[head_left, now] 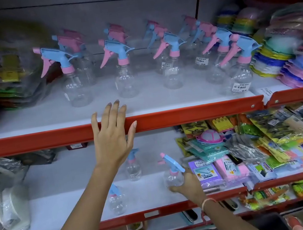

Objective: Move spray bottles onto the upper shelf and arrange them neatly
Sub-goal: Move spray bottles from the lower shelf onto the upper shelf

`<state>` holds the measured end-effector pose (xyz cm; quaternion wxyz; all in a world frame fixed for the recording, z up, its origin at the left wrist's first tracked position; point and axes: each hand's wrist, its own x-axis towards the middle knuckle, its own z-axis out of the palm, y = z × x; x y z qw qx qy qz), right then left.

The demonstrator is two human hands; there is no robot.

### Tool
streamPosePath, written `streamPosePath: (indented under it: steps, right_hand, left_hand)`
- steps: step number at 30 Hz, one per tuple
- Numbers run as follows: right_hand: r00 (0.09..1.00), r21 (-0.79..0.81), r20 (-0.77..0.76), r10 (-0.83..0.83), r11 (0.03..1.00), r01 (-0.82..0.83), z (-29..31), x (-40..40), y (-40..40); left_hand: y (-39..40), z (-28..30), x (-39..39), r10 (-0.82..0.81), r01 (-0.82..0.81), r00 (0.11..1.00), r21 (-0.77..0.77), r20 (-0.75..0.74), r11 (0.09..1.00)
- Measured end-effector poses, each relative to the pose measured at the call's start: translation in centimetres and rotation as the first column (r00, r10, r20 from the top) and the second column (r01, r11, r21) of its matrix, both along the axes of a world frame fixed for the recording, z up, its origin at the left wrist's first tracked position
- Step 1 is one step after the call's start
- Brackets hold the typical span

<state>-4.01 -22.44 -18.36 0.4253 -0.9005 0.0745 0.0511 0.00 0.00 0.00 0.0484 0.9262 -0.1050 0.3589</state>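
Several clear spray bottles (125, 66) with blue and pink trigger heads stand in two rows on the white upper shelf (46, 121). My left hand (112, 134) hovers open in front of that shelf's red edge, fingers spread, holding nothing. On the lower shelf (68, 190) my right hand (187, 185) grips a clear spray bottle (172, 174) by its body, tilted left. Two more spray bottles stand on the lower shelf: one (133, 165) further back behind my left wrist, another (117, 202) near the front edge, partly hidden by my left forearm.
Stacked coloured plastic lids (299, 60) crowd the upper shelf's right end, and bagged goods (12, 78) fill its left. Packaged sponges and clips (254, 149) cover the lower shelf's right half. Wrapped items (7, 209) lie at its left. Trays sit on the shelves below.
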Motion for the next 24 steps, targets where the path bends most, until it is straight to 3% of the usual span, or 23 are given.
streamPosePath:
  steps: [4, 9, 15, 24]
  right_hand:
    - [0.997, -0.056, 0.064, -0.054, 0.997, 0.057, 1.1, -0.7, 0.1]
    - [0.982, 0.006, 0.173, -0.079, 0.997, 0.079, 5.0, -3.1, -0.1]
    - [0.928, 0.105, 0.355, -0.113, 0.991, 0.081, 14.2, -6.1, -0.2]
    - [0.757, 0.137, 0.621, -0.202, 0.979, 0.149, 28.3, -4.9, -1.9]
  left_hand:
    - [0.0, -0.2, -0.2, -0.006, 0.006, 1.0, 0.006, 0.017, 1.0]
    - [0.1, -0.2, -0.2, -0.011, 0.011, 0.999, -0.005, 0.03, 1.0]
    - [0.3, 0.2, -0.6, -0.025, 0.024, 0.999, -0.009, -0.023, 1.0]
    - [0.1, 0.6, -1.1, -0.04, 0.038, 0.997, -0.04, -0.06, 0.998]
